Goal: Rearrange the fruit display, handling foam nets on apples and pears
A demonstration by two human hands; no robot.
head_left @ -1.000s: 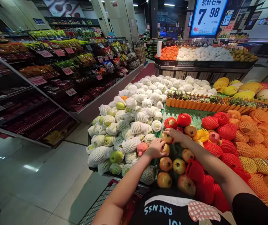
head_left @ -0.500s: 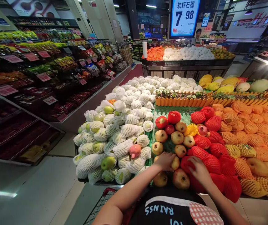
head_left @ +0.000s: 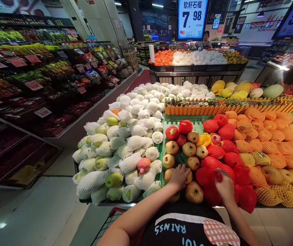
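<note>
Here the left hand (head_left: pixel 179 175) lies spread on a near pomegranate (head_left: pixel 189 177); the right hand (head_left: pixel 225 186), apart to its right, touches red nets (head_left: pixel 204 175), grip unclear.

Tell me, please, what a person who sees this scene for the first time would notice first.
The big mound of fruit in white foam nets, at centre left, strikes first, beside bright red nets and orange nets on its right. Above at the back, a blue price sign shows 7.98. Nearest the camera, the left hand rests on a bare pomegranate and the right hand touches the red nets.
</note>
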